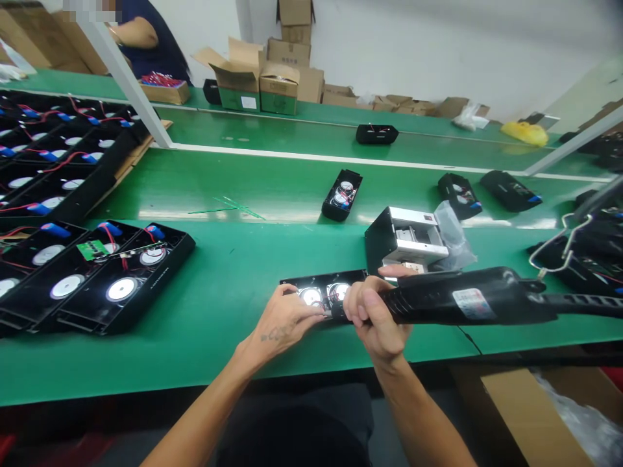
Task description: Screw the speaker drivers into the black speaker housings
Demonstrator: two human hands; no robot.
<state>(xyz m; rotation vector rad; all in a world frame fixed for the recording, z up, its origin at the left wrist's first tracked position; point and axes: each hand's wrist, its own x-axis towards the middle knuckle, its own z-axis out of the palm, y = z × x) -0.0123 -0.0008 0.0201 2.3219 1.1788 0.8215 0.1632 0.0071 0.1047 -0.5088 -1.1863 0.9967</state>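
Note:
A black speaker housing (pixel 354 276) with two round white-backed speakers lies open on the green bench in front of me. My left hand (pixel 285 322) is closed at its left end, thumb and fingertips pressed close together near the inside edge. My right hand (pixel 382 324) wraps round a black electric screwdriver (pixel 445 297), held nearly level with its tip pointing left. The tip meets the housing close to my left fingertips; whatever lies between them is too small to make out. Just behind the screwdriver stands a black and silver screw feeder (pixel 406 237).
Open speaker housings (pixel 121 285) with wires and blue parts line the left. A conveyor belt (pixel 272 181) behind the bench carries several more housings (pixel 342 194). A wire hook (pixel 559 250) hangs at right. Cardboard boxes (pixel 238 78) and another person (pixel 150 39) are beyond.

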